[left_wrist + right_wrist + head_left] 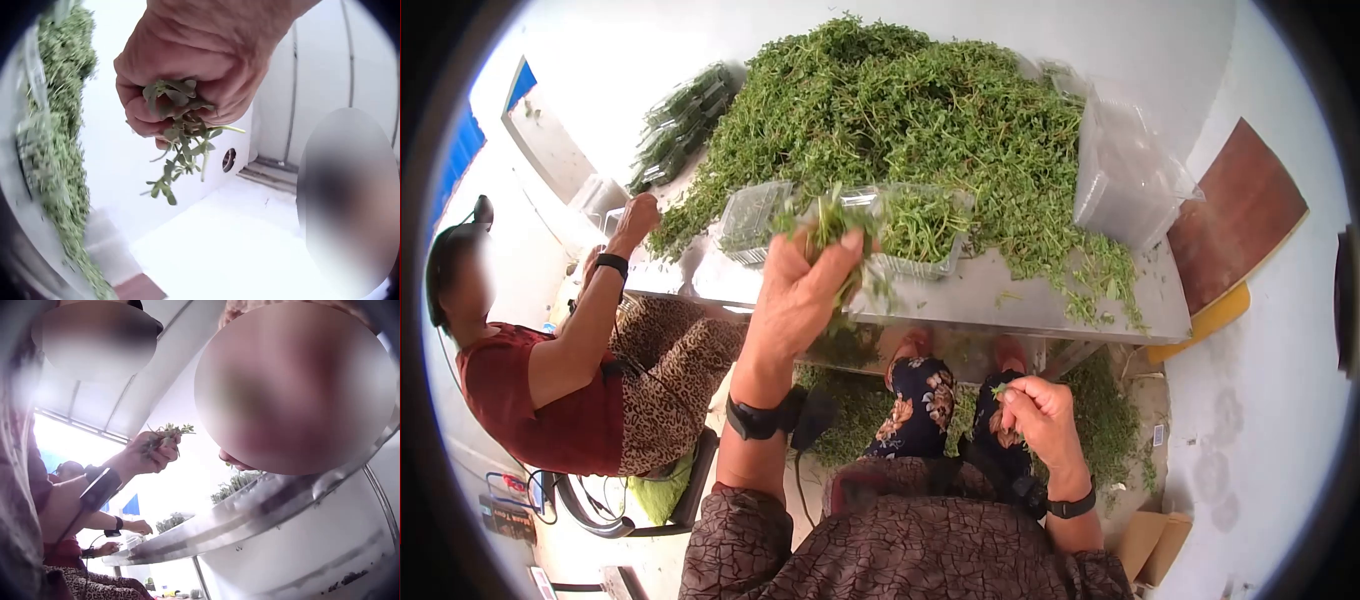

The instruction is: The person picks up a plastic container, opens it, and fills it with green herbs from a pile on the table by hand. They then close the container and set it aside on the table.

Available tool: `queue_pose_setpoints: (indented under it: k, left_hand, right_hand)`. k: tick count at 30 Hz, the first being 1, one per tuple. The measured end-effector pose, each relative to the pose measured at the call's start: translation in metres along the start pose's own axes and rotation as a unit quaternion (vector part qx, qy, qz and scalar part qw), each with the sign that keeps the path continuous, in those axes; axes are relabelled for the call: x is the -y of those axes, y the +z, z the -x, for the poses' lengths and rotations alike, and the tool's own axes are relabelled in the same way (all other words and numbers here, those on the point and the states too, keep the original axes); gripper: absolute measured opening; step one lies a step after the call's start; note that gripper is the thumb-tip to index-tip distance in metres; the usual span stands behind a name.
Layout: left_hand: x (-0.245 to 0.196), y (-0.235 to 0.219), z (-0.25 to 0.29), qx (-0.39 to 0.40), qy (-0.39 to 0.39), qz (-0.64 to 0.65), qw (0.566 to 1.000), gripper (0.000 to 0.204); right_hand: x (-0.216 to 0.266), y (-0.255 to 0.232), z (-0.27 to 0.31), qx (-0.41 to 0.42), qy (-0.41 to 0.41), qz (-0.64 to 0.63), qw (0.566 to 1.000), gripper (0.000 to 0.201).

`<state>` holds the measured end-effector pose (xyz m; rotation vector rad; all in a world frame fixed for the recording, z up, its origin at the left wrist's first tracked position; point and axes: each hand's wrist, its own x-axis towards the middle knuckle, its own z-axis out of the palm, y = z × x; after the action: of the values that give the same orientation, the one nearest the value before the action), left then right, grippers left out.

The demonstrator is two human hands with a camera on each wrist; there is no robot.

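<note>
Left hand (800, 295) holds a loose bunch of small-leafed green stems (187, 128)

The fingers of the left hand are curled round the bunch, and leafy ends poke out of the fist; the hand is up near the front edge of a long, shiny, grey metal bench (1020, 305); I cannot tell how high above it; the right hand (1045, 420) is lower down, over the lap, and its thumb and fingers pinch a tiny green leafy bit (1000, 391); the right wrist view has a big blur over much of its top

On the bench, just behind the left hand, is a see-through plastic box full of green stems (915, 268); to its left is an open, see-through plastic box (745, 222); behind both is a very big heap of green leafy stems (900, 110); at the right end is a tall stack of clear plastic boxes (1125, 175); at the far left is a pile of clear boxes with greens in them (685, 125)

On the left, a person in a dark red top (555, 385) has both hands by the bench; more loose green stems (1100, 405) lie on the floor underneath; a flat brown board (1240, 215) leans near the wall on the right
</note>
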<state>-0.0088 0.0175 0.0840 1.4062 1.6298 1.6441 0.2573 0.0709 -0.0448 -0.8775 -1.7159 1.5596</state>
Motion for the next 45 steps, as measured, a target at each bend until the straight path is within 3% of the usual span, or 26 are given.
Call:
queue_pose_setpoints:
  k: [2,4,5,6,8,9,10,12,15,18,23,26,28,34,38,40,42,44,45]
  left_hand:
    - [0.000,0.004,-0.018,-0.032,0.006,-0.065,0.997,0.021]
    - [0.010,0.011,-0.036,-0.099,0.171,-0.262,0.944,0.015]
    - [0.011,0.016,-0.042,-0.104,0.132,-0.334,0.927,0.012]
    - [0.016,0.023,-0.048,-0.124,0.184,-0.350,0.910,0.014]
    - [0.023,0.035,-0.061,-0.090,0.123,-0.406,0.901,0.018]
    - [0.032,0.041,-0.067,-0.073,0.131,-0.414,0.898,0.021]
    - [0.038,0.046,-0.072,-0.021,0.083,-0.406,0.910,0.029]
    - [0.053,0.054,-0.067,-0.028,0.165,-0.439,0.883,0.039]
    - [0.061,0.052,-0.058,-0.046,0.152,-0.374,0.914,0.043]
    - [0.049,0.036,-0.048,-0.037,0.142,-0.357,0.922,0.040]
    - [0.069,0.026,-0.031,-0.028,0.212,-0.360,0.908,0.030]
    - [0.079,0.027,-0.025,0.001,0.204,-0.361,0.910,0.028]
    - [0.079,0.028,-0.024,-0.003,0.217,-0.364,0.906,0.027]
    - [0.066,0.039,-0.032,-0.070,0.263,-0.378,0.885,0.030]
    - [0.075,0.049,-0.036,-0.007,0.244,-0.431,0.869,0.040]
    - [0.076,0.049,-0.033,0.035,0.210,-0.455,0.864,0.039]
    - [0.074,0.049,-0.031,0.025,0.213,-0.452,0.866,0.036]
    - [0.075,0.049,-0.029,0.024,0.224,-0.413,0.883,0.032]
    - [0.075,0.050,-0.029,0.015,0.220,-0.410,0.885,0.032]
  right_hand:
    - [-0.011,-0.002,-0.003,-0.008,0.020,-0.009,1.000,0.012]
    - [-0.020,-0.005,-0.005,-0.007,0.034,-0.003,0.999,0.012]
    - [-0.024,-0.007,-0.005,-0.008,0.043,-0.001,0.999,0.011]
    - [-0.027,-0.009,-0.005,-0.009,0.053,0.001,0.999,0.011]
    - [-0.029,-0.009,-0.006,-0.013,0.060,-0.009,0.998,0.012]
    - [-0.029,-0.010,-0.006,-0.017,0.067,-0.011,0.998,0.012]
    - [-0.030,-0.010,-0.006,-0.019,0.076,-0.013,0.997,0.012]
    - [-0.030,-0.010,-0.007,-0.021,0.081,-0.009,0.996,0.012]
    - [-0.036,-0.016,-0.007,-0.026,0.087,0.003,0.996,0.012]
    - [-0.040,-0.021,-0.005,-0.027,0.090,0.017,0.995,0.012]
    - [-0.004,-0.026,-0.005,-0.018,0.084,0.026,0.996,0.012]
    - [0.024,-0.034,-0.004,-0.020,0.041,0.042,0.998,0.011]
    - [0.042,-0.044,-0.009,-0.047,-0.039,0.072,0.996,0.011]
    - [0.094,-0.059,-0.050,-0.096,-0.142,0.129,0.977,0.008]
    - [0.111,-0.057,-0.099,-0.122,-0.219,0.201,0.947,0.009]
    - [0.112,-0.059,-0.122,-0.122,-0.194,0.262,0.938,0.010]
    - [0.115,-0.057,-0.136,-0.120,-0.168,0.322,0.924,0.013]
    - [0.119,-0.051,-0.145,-0.095,-0.287,0.475,0.826,0.023]
    - [0.121,-0.049,-0.147,-0.079,-0.284,0.501,0.814,0.031]
